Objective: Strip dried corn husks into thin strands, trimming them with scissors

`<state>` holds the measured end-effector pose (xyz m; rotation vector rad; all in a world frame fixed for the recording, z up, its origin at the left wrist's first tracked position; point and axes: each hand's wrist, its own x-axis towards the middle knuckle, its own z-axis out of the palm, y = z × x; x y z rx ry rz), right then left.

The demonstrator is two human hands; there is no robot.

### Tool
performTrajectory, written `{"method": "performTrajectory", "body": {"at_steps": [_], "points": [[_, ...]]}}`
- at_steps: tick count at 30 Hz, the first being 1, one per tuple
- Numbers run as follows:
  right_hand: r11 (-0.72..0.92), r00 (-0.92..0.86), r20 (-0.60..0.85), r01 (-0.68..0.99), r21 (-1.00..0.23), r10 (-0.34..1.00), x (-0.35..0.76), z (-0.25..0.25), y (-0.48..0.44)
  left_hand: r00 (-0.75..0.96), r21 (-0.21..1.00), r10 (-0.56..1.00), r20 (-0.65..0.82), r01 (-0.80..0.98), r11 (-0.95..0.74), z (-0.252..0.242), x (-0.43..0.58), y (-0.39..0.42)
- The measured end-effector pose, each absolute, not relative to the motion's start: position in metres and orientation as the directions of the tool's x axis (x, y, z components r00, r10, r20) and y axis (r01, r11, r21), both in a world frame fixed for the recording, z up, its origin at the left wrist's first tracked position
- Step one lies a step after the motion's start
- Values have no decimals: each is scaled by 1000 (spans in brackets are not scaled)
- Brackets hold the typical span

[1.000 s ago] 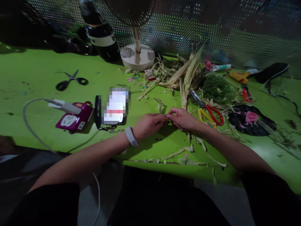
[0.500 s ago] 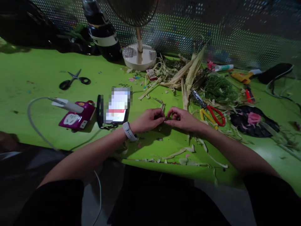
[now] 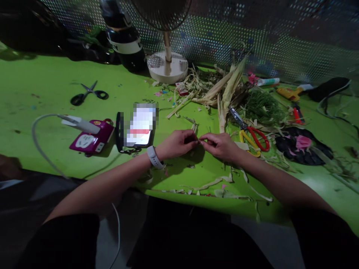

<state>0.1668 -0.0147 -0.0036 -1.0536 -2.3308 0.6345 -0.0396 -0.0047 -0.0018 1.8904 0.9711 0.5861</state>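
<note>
My left hand (image 3: 179,143) and my right hand (image 3: 220,145) meet fingertip to fingertip above the green table (image 3: 179,175). Both are closed in a pinch; whatever lies between the fingertips is too small and dark to name. A strip of dry husk (image 3: 194,126) shows just beyond my left fingers. Close to the right hand lie red-handled pliers (image 3: 258,138) and a yellow-handled tool (image 3: 248,144). Behind them rises a heap of dried corn husks (image 3: 224,93).
A phone (image 3: 141,125) stands left of my hands, near a purple power adapter (image 3: 92,138) and black scissors (image 3: 89,93). Farther back are a fan base (image 3: 167,69) and a dark bottle (image 3: 127,46). Green strands (image 3: 263,106), a glue gun (image 3: 290,93) and a black pad (image 3: 288,145) lie rightward.
The right hand's fingers have straightened from a curled pose and now reach forward to the left fingertips. My left hand stays in nearly the same place.
</note>
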Motion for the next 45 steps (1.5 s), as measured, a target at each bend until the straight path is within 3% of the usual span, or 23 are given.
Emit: {"method": "performTrajectory", "body": {"at_steps": [4,9,12,15,23,27,29,34,40,45], "points": [[502,-559,141,568,-653,817,167,2,-13,604,900,797,-17,356,-251,-1,-43,-3],[-44,-415,-260,462,-886,872,164,13,-14,635,932,769,72,232,-278,-6,-47,-2],[-283,-407,-430,374,-883,806,164,15,-14,629,923,767,130,207,-325,-8,-47,-4],[-375,-402,-514,376,-847,757,164,16,-12,626,901,766,146,235,-364,-8,-46,-6],[-488,-491,-585,324,-810,646,162,15,-3,617,880,777,126,292,-374,-9,-45,-7],[-376,-404,-541,420,-826,737,161,17,-6,606,882,789,101,313,-353,-6,-45,-7],[-347,-446,-534,435,-831,718,161,19,-7,603,881,793,92,322,-346,-5,-45,-7],[-338,-575,-509,384,-859,640,161,17,-6,591,884,801,94,321,-340,-8,-44,-6],[-298,-510,-437,333,-895,741,162,12,-3,568,915,819,88,280,-292,-10,-43,-4],[-308,-573,-445,325,-894,688,164,8,-1,562,915,822,93,277,-293,-9,-43,-3]]}}
